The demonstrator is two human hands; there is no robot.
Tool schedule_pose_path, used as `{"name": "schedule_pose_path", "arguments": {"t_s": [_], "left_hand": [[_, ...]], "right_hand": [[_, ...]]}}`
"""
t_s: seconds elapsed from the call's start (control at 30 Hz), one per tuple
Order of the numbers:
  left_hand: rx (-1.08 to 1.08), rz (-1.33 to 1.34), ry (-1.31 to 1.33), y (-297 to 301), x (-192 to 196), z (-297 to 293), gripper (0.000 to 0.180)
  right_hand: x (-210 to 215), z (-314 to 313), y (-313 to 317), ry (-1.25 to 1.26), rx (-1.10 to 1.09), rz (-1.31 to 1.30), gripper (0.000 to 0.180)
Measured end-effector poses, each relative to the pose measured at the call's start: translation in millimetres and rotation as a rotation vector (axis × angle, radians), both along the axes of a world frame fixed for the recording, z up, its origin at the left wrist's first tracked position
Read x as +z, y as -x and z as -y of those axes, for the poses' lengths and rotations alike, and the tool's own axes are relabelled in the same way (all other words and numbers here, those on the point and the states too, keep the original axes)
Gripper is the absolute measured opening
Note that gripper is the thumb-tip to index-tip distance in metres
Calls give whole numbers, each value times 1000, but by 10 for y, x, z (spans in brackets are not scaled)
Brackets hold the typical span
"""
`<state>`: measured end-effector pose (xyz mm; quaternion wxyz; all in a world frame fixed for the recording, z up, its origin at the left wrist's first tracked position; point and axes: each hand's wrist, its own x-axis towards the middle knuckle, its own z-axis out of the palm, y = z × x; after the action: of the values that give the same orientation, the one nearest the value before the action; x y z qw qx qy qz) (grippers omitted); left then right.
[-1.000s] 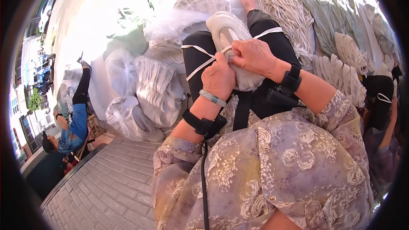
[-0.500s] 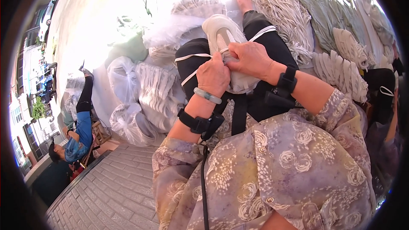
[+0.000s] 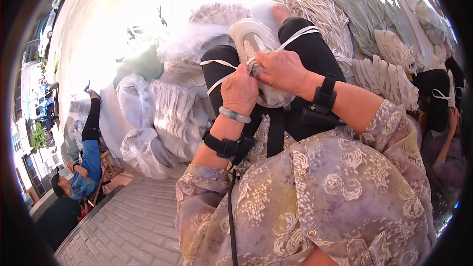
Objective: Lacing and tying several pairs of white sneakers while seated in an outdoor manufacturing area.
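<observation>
A pale beige sneaker lies between my thighs, its toe pointing away from me. Both hands meet over the lacing area. With fingers pinched, my left hand grips the white shoelace, which trails across my left thigh. My right hand is closed beside it, thumb and forefinger on the lace at the eyelets; another length crosses my right thigh. The fingers hide the exact eyelet and part of the tongue. The sneaker's heel shows below my right hand.
Clear plastic bags and stacked pale shoe parts sit to the left. A heap of white laces lies ahead right, near rows of shoe uppers. One person sits far left; another person's hand shows at right.
My hands have drawn slightly closer together over the eyelets, and the lace across my right thigh has shifted. The whole view has moved a little. At right, the other person's hand has come into view.
</observation>
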<state>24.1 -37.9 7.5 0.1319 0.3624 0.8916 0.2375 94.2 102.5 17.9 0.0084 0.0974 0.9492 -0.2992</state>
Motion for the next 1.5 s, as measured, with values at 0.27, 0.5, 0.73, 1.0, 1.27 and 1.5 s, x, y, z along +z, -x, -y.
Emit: {"name": "schedule_pose_path", "arguments": {"t_s": [0.27, 0.5, 0.73, 1.0, 1.27, 1.5], "left_hand": [[-4, 77, -178, 14, -38, 52, 15], [-77, 210, -191, 96, -80, 82, 24], [-146, 347, -326, 169, -121, 97, 18], [-18, 255, -403, 7, -60, 42, 25], [-35, 37, -256, -17, -126, 101, 34], [-17, 12, -183, -64, -69, 62, 33]], "right_hand": [[34, 54, -15, -66, 61, -36, 20], [148, 55, 53, -190, 123, 93, 12], [163, 137, 74, -406, 286, 33, 6], [96, 80, 62, -480, 394, -147, 8], [144, -511, -853, -178, 152, -216, 20], [-557, -2652, -3404, -510, -731, 324, 27]]}}
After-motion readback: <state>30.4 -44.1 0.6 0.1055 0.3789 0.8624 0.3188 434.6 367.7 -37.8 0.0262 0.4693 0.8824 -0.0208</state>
